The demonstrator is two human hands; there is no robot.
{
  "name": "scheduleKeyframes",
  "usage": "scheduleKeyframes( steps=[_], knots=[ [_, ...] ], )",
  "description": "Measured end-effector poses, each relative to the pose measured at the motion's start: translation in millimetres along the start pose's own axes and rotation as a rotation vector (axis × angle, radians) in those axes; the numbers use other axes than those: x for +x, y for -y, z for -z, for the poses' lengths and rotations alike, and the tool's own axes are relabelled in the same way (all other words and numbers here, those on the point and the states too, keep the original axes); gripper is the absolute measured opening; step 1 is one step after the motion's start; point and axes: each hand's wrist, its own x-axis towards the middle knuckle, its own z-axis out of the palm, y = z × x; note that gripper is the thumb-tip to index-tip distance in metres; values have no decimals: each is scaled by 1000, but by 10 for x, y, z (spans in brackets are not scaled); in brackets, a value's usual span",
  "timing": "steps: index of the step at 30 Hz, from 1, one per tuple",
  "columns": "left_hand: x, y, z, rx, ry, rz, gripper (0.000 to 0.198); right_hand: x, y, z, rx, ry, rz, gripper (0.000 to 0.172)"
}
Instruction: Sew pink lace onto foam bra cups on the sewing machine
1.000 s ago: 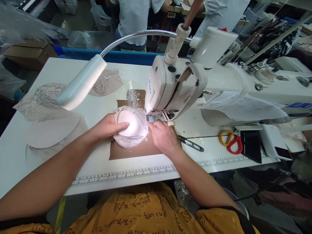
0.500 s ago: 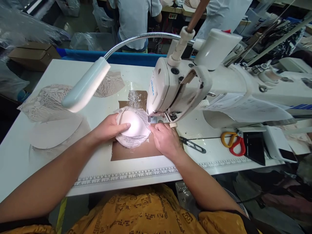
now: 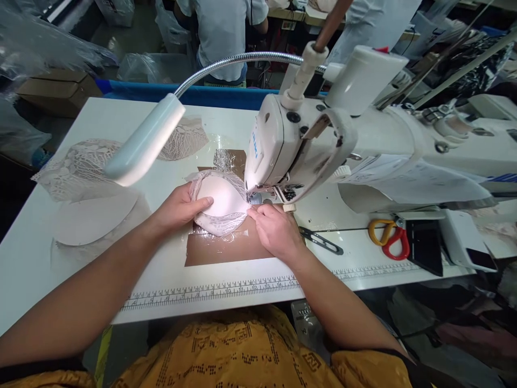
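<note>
A pale bra cup (image 3: pixel 220 196) edged with lace lies at the needle area of the white sewing machine (image 3: pixel 274 140). My left hand (image 3: pixel 181 205) grips its left side, thumb on top of the smooth pad and the other fingers hidden beneath. At the cup's right tip, close by the presser foot, my right hand (image 3: pixel 274 226) pinches the edge between thumb and forefinger. Under the work is a brown taped sheet (image 3: pixel 226 252) on the table. The needle itself is too small to make out.
Lace pieces (image 3: pixel 81 167) and a pale cup piece (image 3: pixel 95 218) lie at left under the lamp (image 3: pixel 145 140). To the right are a dark thread snipper (image 3: pixel 321 240), scissors (image 3: pixel 398 242) and a phone-like black device (image 3: pixel 424 245). A printed ruler (image 3: pixel 214 292) follows the front edge. A person (image 3: pixel 220 37) sits beyond.
The cup has turned slightly, its lower lace edge swinging up and showing more of the brown sheet. My left hand has shifted a little up and left; my right hand keeps its pinch.
</note>
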Motion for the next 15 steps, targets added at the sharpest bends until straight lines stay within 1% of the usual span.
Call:
scheduleKeyframes(
  steps=[5,10,12,15],
  knots=[
    [1,25,12,10,12,-23,51,-5,9,18,-37,19,44,34],
    [-16,4,19,23,44,-31,53,-8,33,19,-114,-3,55,32],
    [-29,-23,27,52,70,-14,53,-4,39,15,-133,-9,44,33],
    [-45,-58,58,102,141,27,47,13,38,6,-157,-8,28,35]
  ],
)
